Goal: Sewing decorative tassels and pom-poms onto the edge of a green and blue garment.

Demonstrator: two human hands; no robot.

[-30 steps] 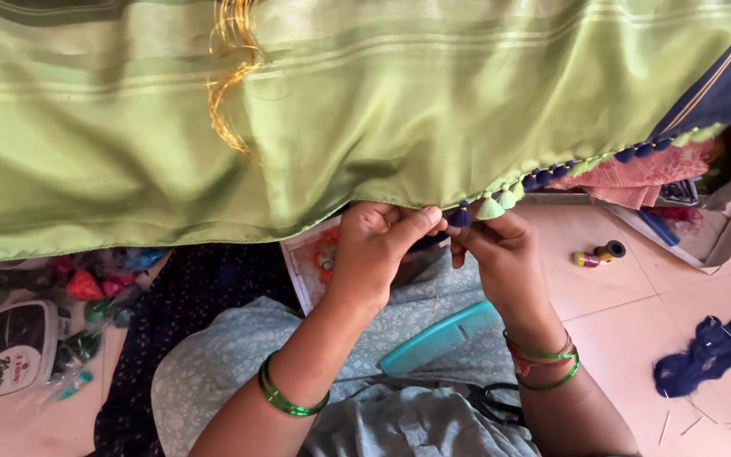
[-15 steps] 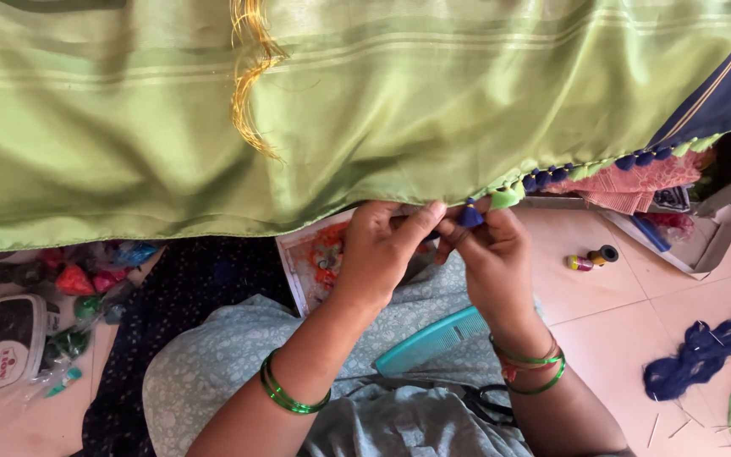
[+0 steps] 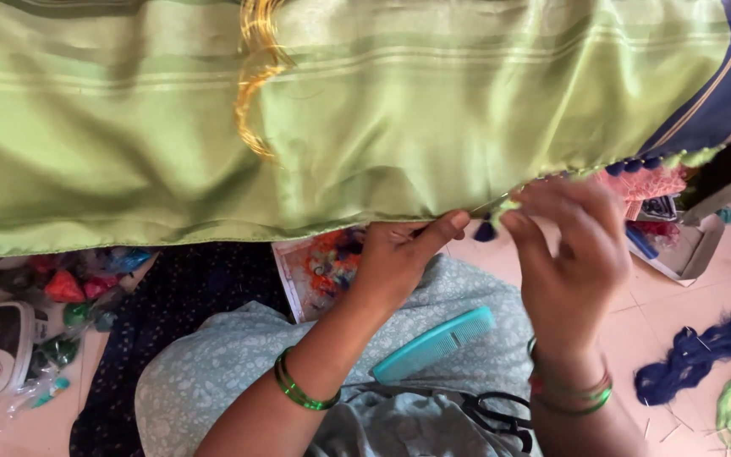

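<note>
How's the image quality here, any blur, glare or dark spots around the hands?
Head view: soft daylight, with sheen but no harsh glare on the green silk cloth; right hand slightly motion-blurred, left hand sharper; the cloth shades the clutter beneath; the teal comb is clear; edges bow mildly from a wide lens.

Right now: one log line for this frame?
left hand: pinching green fabric hem | right hand: at blue tassel | teal comb, scissors: on lap

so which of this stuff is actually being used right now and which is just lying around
In use: left hand and right hand, both at the hem of the green cloth; small blue tassel between the fingertips.

Lying about: teal comb, black scissors, blue thread bundle, open box.
</note>
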